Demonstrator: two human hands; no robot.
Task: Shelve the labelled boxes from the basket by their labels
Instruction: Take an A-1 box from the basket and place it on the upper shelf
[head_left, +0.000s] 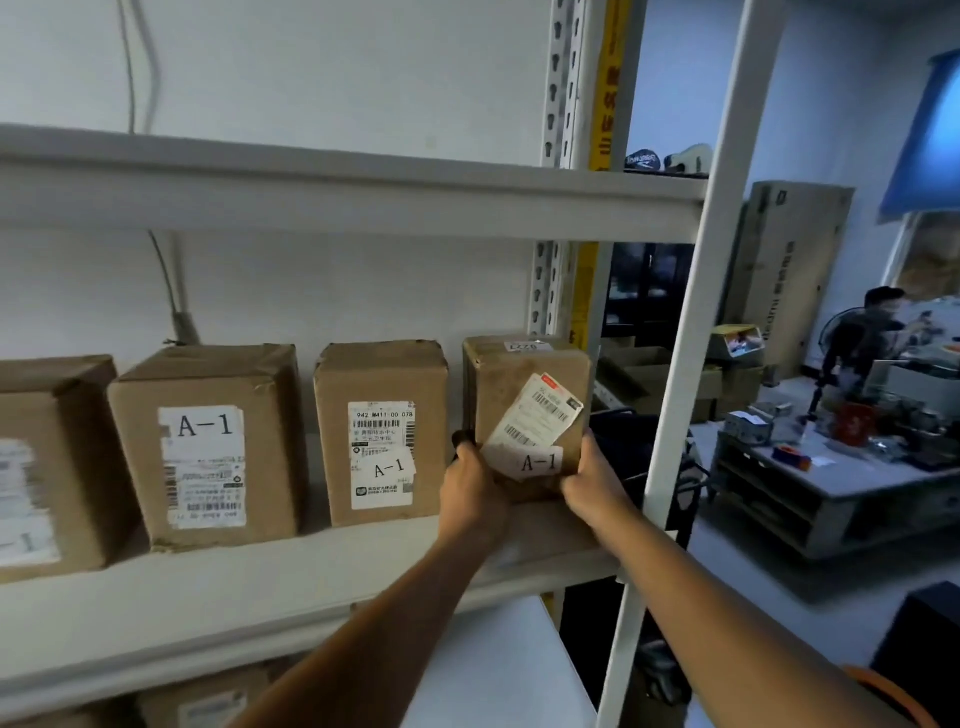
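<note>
Both hands, left hand (475, 480) and right hand (592, 480), grip the brown cardboard box labelled A-1 (527, 415) at the white metal shelf's (208, 597) right end; slide it back squarely, label facing out, beside its A-1 neighbour (382, 431).

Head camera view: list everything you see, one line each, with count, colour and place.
Cardboard boxes: four, brown, in a row on the middle shelf; the rightmost box reads A-1.
Shelf rack: one, white, against the wall.
Box below: at least one, brown, lower shelf.
Tall carton: one, brown, background right.
Table: one, grey, cluttered, right.
Other person: one, dark top, far right.
Left hand, right hand: both gripping the rightmost box.
</note>
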